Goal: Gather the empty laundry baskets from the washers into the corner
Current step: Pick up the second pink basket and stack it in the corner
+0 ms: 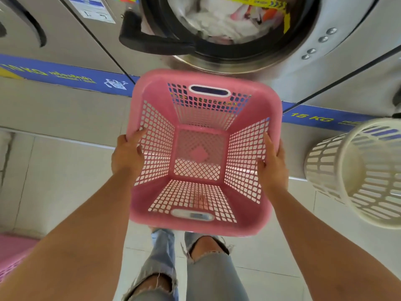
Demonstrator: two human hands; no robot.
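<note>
Head view, looking down. A pink basket [204, 153] is held in the air at the centre of the frame, its open top facing the camera and its interior empty. Its walls and floor are a square lattice, and an oval handle slot is cut in the rim at 12 o'clock and another at 6 o'clock. The left hand [128, 157] grips the rim at 9 o'clock, thumb hooked over the edge onto the inner wall, fingers hidden behind the outside. The right hand [273, 164] grips the rim at 3 o'clock in the same way, thumb lying along the inner lattice. Both forearms run in from the lower corners.

At 12 o'clock from the basket stands a washer [238, 68] with a steel front; its round door [156, 42] hangs open and laundry [225, 20], mostly white with some pink and orange, fills the drum. A blue strip [314, 118] along the machine bases reads "15 KG" at 3 o'clock. At 3 to 4 o'clock, well apart from the pink basket, a white basket [355, 172] with slotted walls stands on the pale tiled floor [65, 170], also empty. At 8 o'clock, at the frame edge, part of a second pink basket [13, 255] shows. Ripped light jeans [208, 276] appear at 6 o'clock below the held basket.
</note>
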